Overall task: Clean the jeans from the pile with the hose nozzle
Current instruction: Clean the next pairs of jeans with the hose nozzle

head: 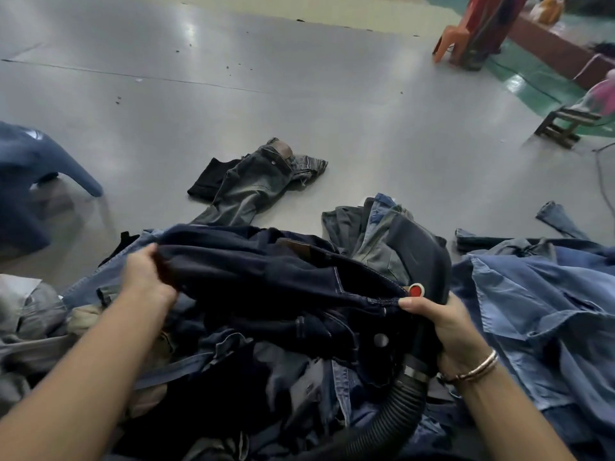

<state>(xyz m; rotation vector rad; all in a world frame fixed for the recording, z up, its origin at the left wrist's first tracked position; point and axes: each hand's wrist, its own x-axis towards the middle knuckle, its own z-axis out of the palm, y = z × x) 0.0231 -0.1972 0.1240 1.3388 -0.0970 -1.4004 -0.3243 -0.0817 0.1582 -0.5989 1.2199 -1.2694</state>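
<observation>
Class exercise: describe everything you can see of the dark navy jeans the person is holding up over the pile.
The dark navy jeans look like stiff, unfaded denim with pale contrast stitching, a brown waistband patch and a metal button. They are bunched and spread across the pile of jeans. The left hand grips one edge; the right hand pinches the waistband while also holding the hose nozzle, which is black with a red button.

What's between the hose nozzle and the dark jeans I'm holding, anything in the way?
Nothing visible. The right hand holds the hose nozzle against the waistband of the dark jeans, while the left hand grips the other end. The nozzle tip is hidden under the fabric.
</observation>
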